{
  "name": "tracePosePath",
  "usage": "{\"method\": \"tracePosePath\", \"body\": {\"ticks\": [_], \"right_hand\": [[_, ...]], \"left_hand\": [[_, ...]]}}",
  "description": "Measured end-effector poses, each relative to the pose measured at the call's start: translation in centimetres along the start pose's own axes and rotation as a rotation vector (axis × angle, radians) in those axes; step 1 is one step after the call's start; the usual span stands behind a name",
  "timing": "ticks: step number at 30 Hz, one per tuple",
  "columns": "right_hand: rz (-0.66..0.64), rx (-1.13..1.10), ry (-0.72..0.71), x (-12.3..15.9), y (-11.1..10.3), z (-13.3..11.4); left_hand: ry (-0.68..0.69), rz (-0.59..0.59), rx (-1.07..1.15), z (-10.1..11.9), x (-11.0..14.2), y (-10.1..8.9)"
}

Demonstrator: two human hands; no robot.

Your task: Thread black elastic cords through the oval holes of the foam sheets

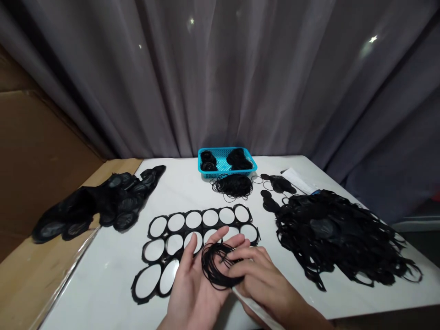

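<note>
The left hand [204, 282] lies open, palm up, beneath a bundle of thin black rings [220, 268]; the right hand [259, 275] has its fingers curled onto the bundle's side, above the white table [117, 270]

One worktop [165, 183] carried one blue basket [225, 174] and at least two dark bundles [239, 160]. Rings made one hand-held coil [220, 270] and one loose heap [237, 185], too tangled to count singly. The black lattice [202, 224] showed three rows: six holes, six holes, then two visible, the rest hidden. Scraps formed two big piles [337, 233], and white strips [297, 178] numbered two.
</note>
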State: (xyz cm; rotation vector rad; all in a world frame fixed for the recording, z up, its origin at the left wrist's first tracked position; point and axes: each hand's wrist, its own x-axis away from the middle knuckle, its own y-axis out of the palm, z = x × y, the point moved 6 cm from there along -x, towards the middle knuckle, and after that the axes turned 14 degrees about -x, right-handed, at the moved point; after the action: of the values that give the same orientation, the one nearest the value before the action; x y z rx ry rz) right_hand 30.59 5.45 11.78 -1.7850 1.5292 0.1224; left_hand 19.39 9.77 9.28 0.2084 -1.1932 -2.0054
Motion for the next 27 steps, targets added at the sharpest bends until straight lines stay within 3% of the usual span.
{"method": "tracePosePath", "body": {"ticks": [8,21,23,27], "right_hand": [[0.100,0.124,-0.082,0.5,0.5,-0.3],[0.073,0.187,-0.148,-0.2,0.0,-1.5],[0.069,0.155,-0.118,-0.2,0.2,-1.4],[-0.089,-0.132,-0.055,-1.5,1.3,-2.2]], "left_hand": [[0.066,-0.123,0.012,0.7,0.4,1.1],[0.079,-0.078,-0.006,1.0,0.9,1.0],[0.053,-0.066,0.002,0.9,0.7,0.8],[-0.065,-0.013,0.034,0.2,-0.5,-0.4]]}}
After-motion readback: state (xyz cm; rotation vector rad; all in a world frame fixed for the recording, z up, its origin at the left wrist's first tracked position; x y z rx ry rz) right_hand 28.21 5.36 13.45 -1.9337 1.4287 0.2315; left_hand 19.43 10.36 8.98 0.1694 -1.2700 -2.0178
